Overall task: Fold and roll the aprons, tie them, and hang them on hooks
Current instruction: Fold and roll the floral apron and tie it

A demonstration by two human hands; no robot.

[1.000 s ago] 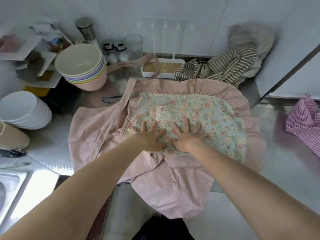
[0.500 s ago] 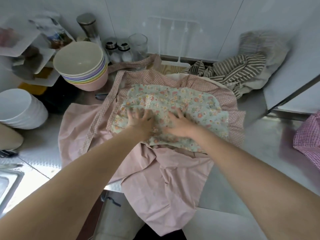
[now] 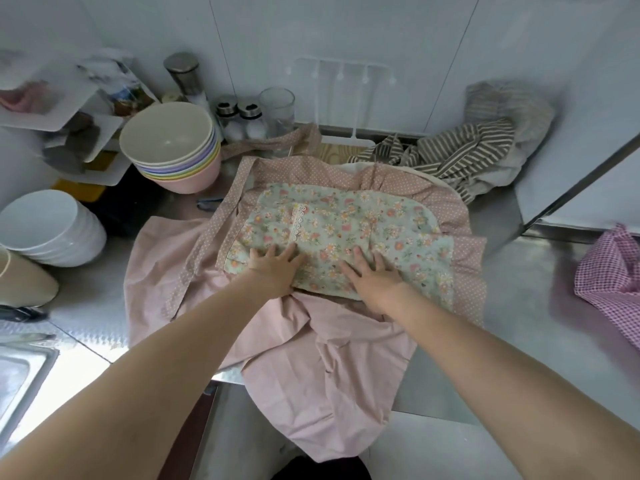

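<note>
A pink apron lies spread on the steel counter, its lower part hanging over the front edge. Its green floral panel with a dotted pink ruffle lies folded on top. My left hand and my right hand press flat on the panel's near edge, fingers straight and spread. A dotted pink strap runs along the left of the panel. A brown striped apron is bunched at the back right. A pink checked apron lies at the right edge. White wall hooks hang behind.
Stacked pastel bowls stand at the back left, white bowls farther left. Shakers, a glass and a steel canister line the wall. A sink sits at the near left, a white shelf rack above the bowls.
Both hands slid a short way back toward me over the floral panel after pushing forward, fingers staying flat. The fabric shifted slightly under them.
</note>
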